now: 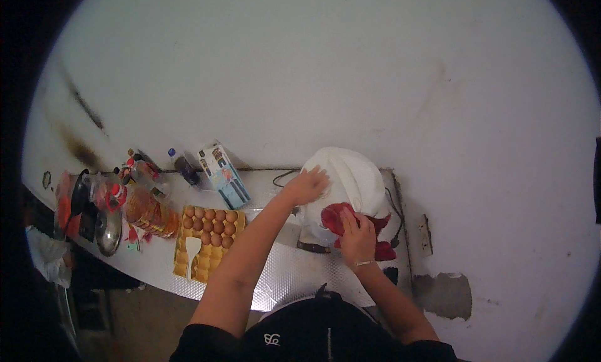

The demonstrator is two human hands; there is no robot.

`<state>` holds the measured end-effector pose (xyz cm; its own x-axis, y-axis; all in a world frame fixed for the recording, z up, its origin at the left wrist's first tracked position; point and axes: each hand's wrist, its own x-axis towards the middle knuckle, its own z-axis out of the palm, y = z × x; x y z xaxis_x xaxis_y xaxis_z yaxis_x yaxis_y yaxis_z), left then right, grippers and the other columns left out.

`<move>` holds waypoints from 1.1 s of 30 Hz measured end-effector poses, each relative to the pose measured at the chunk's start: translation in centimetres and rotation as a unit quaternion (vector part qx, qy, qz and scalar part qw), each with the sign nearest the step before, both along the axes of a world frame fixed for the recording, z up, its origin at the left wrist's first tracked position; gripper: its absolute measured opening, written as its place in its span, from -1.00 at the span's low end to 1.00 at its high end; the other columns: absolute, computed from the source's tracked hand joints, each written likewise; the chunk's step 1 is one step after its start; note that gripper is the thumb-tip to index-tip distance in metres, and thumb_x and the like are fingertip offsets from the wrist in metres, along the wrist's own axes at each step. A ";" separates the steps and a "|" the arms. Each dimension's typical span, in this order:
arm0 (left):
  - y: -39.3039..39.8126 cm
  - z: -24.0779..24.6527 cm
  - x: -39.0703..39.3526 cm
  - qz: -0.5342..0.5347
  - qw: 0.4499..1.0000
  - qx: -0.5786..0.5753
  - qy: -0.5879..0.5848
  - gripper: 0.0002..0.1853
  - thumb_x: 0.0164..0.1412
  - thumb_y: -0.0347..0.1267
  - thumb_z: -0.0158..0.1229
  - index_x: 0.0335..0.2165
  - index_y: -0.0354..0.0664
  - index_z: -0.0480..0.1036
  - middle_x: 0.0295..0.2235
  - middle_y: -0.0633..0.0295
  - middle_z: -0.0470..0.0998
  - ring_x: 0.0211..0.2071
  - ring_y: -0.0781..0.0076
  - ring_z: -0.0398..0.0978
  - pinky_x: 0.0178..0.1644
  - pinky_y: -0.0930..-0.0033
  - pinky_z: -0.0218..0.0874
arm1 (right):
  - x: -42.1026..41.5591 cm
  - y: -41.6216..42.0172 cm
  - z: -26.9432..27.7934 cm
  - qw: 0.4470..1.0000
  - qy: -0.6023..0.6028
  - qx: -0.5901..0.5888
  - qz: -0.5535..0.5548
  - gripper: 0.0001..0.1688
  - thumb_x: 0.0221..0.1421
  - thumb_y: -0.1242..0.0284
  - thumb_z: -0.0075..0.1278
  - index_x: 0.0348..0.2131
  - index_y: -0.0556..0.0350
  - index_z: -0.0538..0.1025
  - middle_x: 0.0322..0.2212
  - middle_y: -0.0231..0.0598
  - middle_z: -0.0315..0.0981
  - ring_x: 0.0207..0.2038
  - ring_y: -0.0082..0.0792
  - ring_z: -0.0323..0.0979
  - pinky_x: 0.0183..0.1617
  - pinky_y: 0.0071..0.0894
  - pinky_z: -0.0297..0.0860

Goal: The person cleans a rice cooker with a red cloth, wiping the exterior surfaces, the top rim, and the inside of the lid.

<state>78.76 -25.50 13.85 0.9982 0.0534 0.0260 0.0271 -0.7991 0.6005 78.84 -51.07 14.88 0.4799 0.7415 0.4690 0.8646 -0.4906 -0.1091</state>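
A large, rounded white object [345, 174] stands at the counter's right end; it looks like a kitchen appliance, but its exact kind cannot be told. My left hand [307, 186] lies on its left side with the fingers apart and nothing held. A crumpled red cloth [334, 217] is in my right hand [358, 235], pressed against the near side of the white object. More red fabric [386, 251] shows to the right of that hand. Close below the white object lies a tool with a dark handle [314, 247], perhaps a knife.
A yellow egg tray [181, 256] holds several brown eggs and a white rice paddle [191, 254]. Behind it are a box [225, 174] and a dark bottle [184, 167]. An oil jug [150, 212] and a metal lid [109, 233] stand left. A socket [426, 235] is at right.
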 end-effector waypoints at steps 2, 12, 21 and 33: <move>-0.3 0.1 0.0 0.002 1.000 -0.002 0.002 -0.46 0.37 -0.09 -0.26 0.13 -0.16 0.33 0.25 0.04 0.18 0.34 -0.03 -0.07 0.37 -0.14 -0.27 | -0.2 0.1 0.0 0.999 -0.014 -0.025 -0.029 -0.49 -0.02 0.47 -0.03 -0.02 0.23 0.47 0.04 -0.22 0.36 0.01 -0.11 0.29 0.16 -0.09 0.19; 0.4 -0.6 0.3 -0.026 0.997 0.069 0.006 -0.49 0.36 -0.19 -0.28 0.15 -0.16 0.29 0.26 0.02 0.15 0.33 -0.05 -0.06 0.36 -0.16 -0.24 | -1.0 5.7 -1.1 0.998 -0.055 -0.032 -0.012 -0.45 -0.03 0.54 -0.06 0.02 0.28 0.41 0.06 -0.15 0.33 -0.02 -0.09 0.28 0.09 -0.06 0.18; 0.7 -0.6 0.6 -0.029 0.997 0.061 0.022 -0.40 0.40 -0.02 -0.41 0.17 -0.08 0.30 0.27 0.11 0.16 0.36 0.11 -0.11 0.41 0.02 -0.35 | 0.2 4.0 -0.5 0.994 0.029 0.036 0.103 -0.47 -0.06 0.53 -0.01 -0.02 0.06 0.50 0.00 -0.25 0.42 -0.02 -0.13 0.30 0.10 -0.11 0.21; -2.8 0.2 -0.7 0.078 0.992 0.008 -0.103 -0.23 0.02 0.09 0.24 0.00 -0.33 0.42 0.16 -0.06 0.31 0.30 0.04 0.05 0.38 -0.06 -0.29 | 6.1 -5.1 2.7 0.963 0.174 0.157 -0.130 -0.41 -0.14 0.60 0.06 -0.01 0.16 0.43 -0.10 0.07 0.39 -0.04 0.06 0.29 0.11 -0.03 0.20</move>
<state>78.08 -28.25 14.03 0.9512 0.2043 0.2313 0.0288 -0.8050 0.5926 84.91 -56.19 17.61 0.7991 0.4226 0.4276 0.6010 -0.5811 -0.5487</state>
